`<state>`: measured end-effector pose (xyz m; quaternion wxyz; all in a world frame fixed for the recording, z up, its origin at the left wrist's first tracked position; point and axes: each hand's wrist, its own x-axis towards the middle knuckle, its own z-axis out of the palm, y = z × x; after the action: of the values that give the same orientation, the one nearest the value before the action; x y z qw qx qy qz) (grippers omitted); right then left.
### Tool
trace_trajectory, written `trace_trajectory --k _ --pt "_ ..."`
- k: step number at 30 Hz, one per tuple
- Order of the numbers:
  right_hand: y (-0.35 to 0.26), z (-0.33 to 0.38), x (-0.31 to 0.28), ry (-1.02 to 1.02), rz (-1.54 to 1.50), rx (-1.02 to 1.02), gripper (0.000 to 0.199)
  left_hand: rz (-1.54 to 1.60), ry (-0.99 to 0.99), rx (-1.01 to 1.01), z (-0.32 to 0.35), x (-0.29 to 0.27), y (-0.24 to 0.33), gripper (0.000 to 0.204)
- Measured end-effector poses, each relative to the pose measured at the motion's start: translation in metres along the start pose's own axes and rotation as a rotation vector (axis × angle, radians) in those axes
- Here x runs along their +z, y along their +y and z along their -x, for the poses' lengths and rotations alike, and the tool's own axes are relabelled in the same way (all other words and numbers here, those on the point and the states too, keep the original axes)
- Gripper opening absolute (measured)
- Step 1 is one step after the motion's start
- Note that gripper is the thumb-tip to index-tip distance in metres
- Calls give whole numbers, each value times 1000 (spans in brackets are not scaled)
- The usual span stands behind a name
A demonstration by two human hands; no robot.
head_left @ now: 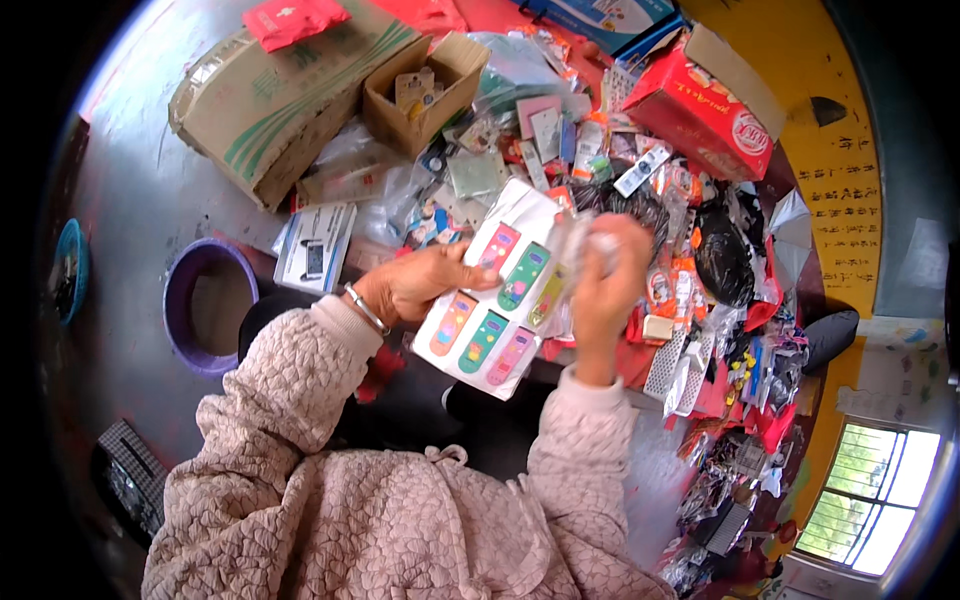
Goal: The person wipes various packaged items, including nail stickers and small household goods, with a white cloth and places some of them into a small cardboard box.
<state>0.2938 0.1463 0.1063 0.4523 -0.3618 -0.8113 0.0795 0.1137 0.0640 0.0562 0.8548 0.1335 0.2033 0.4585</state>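
Note:
My left hand [425, 282] grips the left edge of a white card [428, 345], thumb on its face. Rounded strips in pink, green, orange and yellow with small cartoon figures cover the card in two rows. It is held tilted in front of my body. At the card's right edge is my right hand [612, 275], blurred by motion, its fingers curled in. A pale, partly see-through smear [572, 245] shows at those fingers; I cannot make out what it is. This smear and the hand hide part of the card's right side.
Beyond the card spreads a heap of small packaged goods [480, 172] and plastic bags. A small open carton [425, 95], a large flattened carton [290, 100] and a red box [705, 100] stand around it. To the left are a purple bucket [180, 310] and a blue basket [70, 270].

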Motion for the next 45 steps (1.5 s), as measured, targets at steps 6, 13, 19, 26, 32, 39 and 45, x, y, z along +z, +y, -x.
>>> trace_trajectory --k 6,13,19,26,32,39,45 --pt "59 16 -19 134 -706 920 25 150 20 83 -4 -1 7 38" --pt "20 36 -19 -518 -1075 993 45 222 48 167 -5 -7 10 42" --pt "-18 28 -11 -590 -1015 894 29 230 22 198 -3 -5 12 44" --pt "-22 28 -9 -519 -1000 888 22 206 36 172 -6 -4 12 48" --pt "-26 24 -10 -376 -1035 844 18 348 -47 271 -6 -3 3 48" --pt "-11 19 -15 -231 -668 755 17 333 -104 138 -1 4 -5 37" --pt "-40 6 -18 -28 -240 258 18 403 -94 122 -5 5 -6 37"
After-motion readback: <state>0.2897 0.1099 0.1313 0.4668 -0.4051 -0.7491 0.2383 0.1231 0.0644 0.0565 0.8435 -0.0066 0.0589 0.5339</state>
